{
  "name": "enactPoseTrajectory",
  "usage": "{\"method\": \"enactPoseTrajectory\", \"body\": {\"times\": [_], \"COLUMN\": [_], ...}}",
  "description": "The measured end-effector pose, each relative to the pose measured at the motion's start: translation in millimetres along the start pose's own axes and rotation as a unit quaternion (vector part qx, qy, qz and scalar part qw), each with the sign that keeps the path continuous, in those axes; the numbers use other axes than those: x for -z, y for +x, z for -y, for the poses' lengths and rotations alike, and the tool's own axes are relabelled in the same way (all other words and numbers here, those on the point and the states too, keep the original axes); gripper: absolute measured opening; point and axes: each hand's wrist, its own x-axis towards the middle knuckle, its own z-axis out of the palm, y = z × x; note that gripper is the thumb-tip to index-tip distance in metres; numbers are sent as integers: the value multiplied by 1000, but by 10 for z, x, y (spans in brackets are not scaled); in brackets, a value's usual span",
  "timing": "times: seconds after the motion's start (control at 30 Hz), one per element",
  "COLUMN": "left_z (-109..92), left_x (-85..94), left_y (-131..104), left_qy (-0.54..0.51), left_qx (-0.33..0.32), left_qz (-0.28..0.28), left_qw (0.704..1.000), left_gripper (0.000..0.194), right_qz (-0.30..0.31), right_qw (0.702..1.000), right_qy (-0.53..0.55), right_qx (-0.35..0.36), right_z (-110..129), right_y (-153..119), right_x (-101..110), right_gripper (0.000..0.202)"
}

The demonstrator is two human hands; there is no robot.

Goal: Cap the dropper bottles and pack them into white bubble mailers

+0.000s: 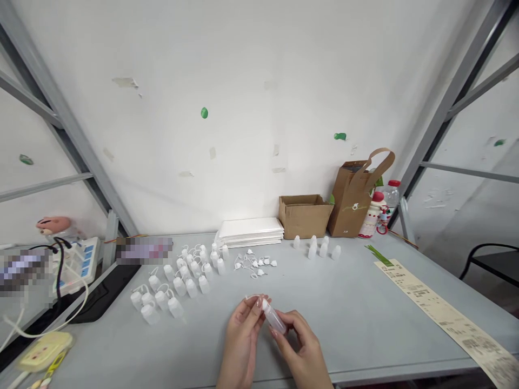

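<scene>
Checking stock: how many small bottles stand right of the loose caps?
6. Back row: left bottle, middle bottle, right bottle. Front row: left bottle, middle bottle, right bottle. Others may be hidden.

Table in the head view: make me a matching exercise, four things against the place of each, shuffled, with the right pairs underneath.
Things
1. Open cardboard box
2. Printed paper strip
3. Loose white caps
4. Dropper bottle

Places
A. Between two groups of standing bottles
B. At the fingers of the left hand and right hand
C. Between the white stack and the brown paper bag
D. Along the right side of the table

Right pairs: 1-C, 2-D, 3-A, 4-B
</scene>
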Motion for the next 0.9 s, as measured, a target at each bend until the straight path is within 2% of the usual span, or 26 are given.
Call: {"method": "enactPoseTrajectory", "body": {"times": [0.17,0.37,0.43,0.53,0.6,0.77,0.9], "left_z": [-26,-16,-6,8,18,22,-3], "left_x": [6,7,16,32,37,22,5], "left_y": [9,33,51,78,88,71,55], "left_qy": [75,110,104,80,74,102,130], "left_qx": [-7,-33,-31,-14,-17,-50,-46], "left_qz": [-7,-33,-14,28,31,-23,-18], "left_qw": [997,993,994,996,997,993,990], "left_gripper": [34,33,33,36,36,32,33], "right_qz": [-12,-14,10,86,111,79,77], "right_qw": [1000,1000,1000,989,981,977,972], "right_qy": [-14,-14,8,75,106,122,146], "right_qx": [8,19,-12,-90,-122,-157,-170], "right_z": [-3,-8,-17,-39,-52,-68,-73], "right_y": [-24,-45,-22,40,80,106,95], "right_x": [-24,-37,-12,33,48,27,16], "right_gripper": [20,21,25,37,45,49,45]}}
